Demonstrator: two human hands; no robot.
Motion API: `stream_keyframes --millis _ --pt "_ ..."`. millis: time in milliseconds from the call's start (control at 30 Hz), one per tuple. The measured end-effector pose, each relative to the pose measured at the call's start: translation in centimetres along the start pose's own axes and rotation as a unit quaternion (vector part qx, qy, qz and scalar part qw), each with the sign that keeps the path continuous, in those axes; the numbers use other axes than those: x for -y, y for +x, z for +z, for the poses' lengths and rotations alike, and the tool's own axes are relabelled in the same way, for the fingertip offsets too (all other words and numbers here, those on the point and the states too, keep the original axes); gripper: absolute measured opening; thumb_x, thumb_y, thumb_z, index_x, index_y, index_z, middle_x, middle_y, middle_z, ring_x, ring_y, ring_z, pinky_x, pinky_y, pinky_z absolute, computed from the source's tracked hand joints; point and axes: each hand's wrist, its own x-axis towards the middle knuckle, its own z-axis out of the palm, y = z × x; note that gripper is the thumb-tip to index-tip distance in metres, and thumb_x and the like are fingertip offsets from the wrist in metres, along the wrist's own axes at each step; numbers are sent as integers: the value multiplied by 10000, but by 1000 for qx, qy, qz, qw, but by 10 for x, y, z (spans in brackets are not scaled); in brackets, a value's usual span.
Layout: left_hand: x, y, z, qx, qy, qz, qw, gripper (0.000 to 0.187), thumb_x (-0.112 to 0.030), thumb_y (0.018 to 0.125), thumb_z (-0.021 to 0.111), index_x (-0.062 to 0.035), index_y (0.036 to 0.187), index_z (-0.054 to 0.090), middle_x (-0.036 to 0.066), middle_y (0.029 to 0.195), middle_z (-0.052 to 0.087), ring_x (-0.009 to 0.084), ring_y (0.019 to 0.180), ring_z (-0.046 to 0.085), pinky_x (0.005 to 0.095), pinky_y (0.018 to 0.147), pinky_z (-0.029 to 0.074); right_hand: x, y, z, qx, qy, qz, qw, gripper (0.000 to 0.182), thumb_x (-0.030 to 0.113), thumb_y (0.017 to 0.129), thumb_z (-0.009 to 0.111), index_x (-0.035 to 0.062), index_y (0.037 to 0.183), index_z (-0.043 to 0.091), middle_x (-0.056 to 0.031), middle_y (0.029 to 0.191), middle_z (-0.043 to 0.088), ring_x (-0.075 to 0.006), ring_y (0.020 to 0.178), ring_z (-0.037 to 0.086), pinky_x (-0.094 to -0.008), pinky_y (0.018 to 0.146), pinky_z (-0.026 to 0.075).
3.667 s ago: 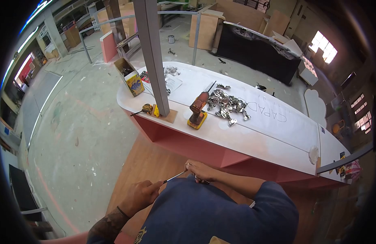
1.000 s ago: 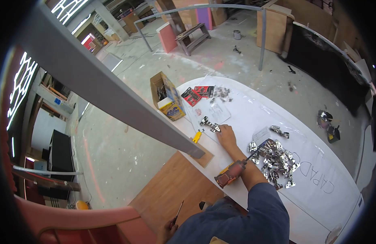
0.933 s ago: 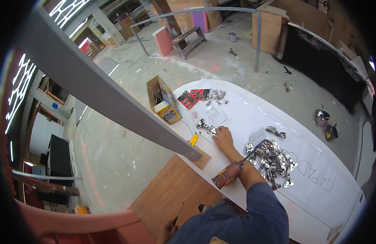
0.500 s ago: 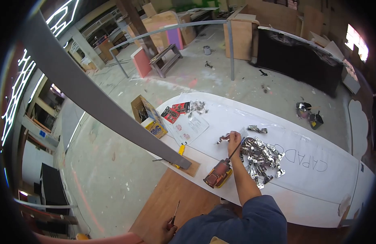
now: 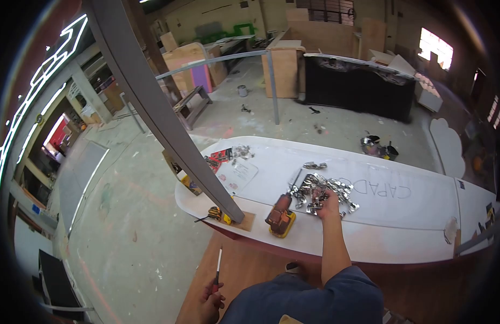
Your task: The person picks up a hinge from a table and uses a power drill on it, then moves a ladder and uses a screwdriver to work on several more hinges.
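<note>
My left hand [image 5: 209,303] is closed around the red handle of a screwdriver [image 5: 219,264], whose shaft points up and away from me. At the near side of a heap of shiny metal cabinet hinges [image 5: 342,189], my right hand [image 5: 329,205] has its fingers closed on a hinge [image 5: 314,207]. Other hinges lie right against those fingers and partly hide the grip. A red and yellow cordless drill [image 5: 281,216] with a long bit rests just left of the heap. One hinge group [image 5: 315,166] lies apart, beyond the pile.
The white tabletop [image 5: 401,227] carries handwritten letters. A grey post [image 5: 169,124] rises at its left, beside a yellow and black tool [image 5: 214,213]. Red packets [image 5: 222,156], a clear bag [image 5: 242,175] and a box [image 5: 182,175] lie farther left. Buckets [image 5: 371,144] stand on the floor.
My right hand has moved from left of the heap, where it held a hinge, to the heap's near side. My left hand still holds the screwdriver, lifted slightly. The view has turned right.
</note>
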Motion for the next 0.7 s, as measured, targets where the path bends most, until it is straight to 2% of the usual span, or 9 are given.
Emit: stream_keyframes --millis 33,133,233,267,300,367,467,533,700 --pt "0 -3 -1 6 -9 15 1000 537 -60 958 659 33 1472 534 143 1193 745 127 794 657 266 715 550 4 -20 -4 -5 0 -11 1000 414 357 1100 481 8 1260 637 -187 1027 666 -307 872 678 -413 757 638" --pt "2 -12 -4 16 -39 56 998 518 -56 959 650 36 1458 548 141 1196 745 115 777 645 253 689 538 -6 -104 18 98 -136 -34 985 397 243 1061 594 -32 1347 609 -125 963 624 -361 985 684 -414 765 646" --pt "-2 -21 -3 15 -72 87 994 499 -52 960 641 39 1445 563 139 1199 745 104 761 633 240 663 526 -9 -138 12 181 -249 -11 951 412 298 1076 611 -14 1345 621 -69 968 642 -274 858 722 -333 703 631" --pt "-7 -23 0 14 -41 107 993 447 -47 955 645 40 1393 615 124 1173 751 76 733 610 214 608 484 -17 -174 29 168 -299 -17 939 450 335 1087 595 -12 1374 604 -53 959 668 -242 822 742 -313 698 630" --pt "-15 -27 2 27 -14 117 993 420 -53 955 652 36 1365 642 116 1128 762 79 739 617 222 626 502 -22 -193 35 194 -330 1 924 469 322 1134 469 -32 1425 571 -65 982 678 -260 924 752 -310 703 627" --pt "-22 -32 3 50 17 162 985 385 -44 955 650 44 1330 665 112 1094 771 87 764 638 231 651 525 -34 -222 40 241 -388 21 890 520 342 1132 480 -45 1473 549 -59 982 679 -246 935 755 -289 712 634" --pt "-43 -47 1 52 62 181 980 356 -31 947 661 43 1294 689 116 1072 777 115 784 666 253 692 554 -57 -245 31 283 -404 45 869 467 312 1115 524 -30 1423 601 -74 968 692 -232 842 762 -275 658 629" --pt "-59 -53 -4 49 224 304 925 346 -22 932 684 32 1273 705 116 1049 779 141 782 679 273 714 560 -76 -268 32 290 -371 86 878 444 301 1107 502 -22 1401 578 -57 951 628 -189 756 732 -251 505 564" --pt "-59 -65 -10 42 235 314 919 339 -70 930 726 4 1261 723 130 973 750 206 757 697 313 704 563 -104 -292 13 295 -354 166 872 397 329 1105 476 -1 1308 564 -60 938 589 -165 657 662 -261 444 514"
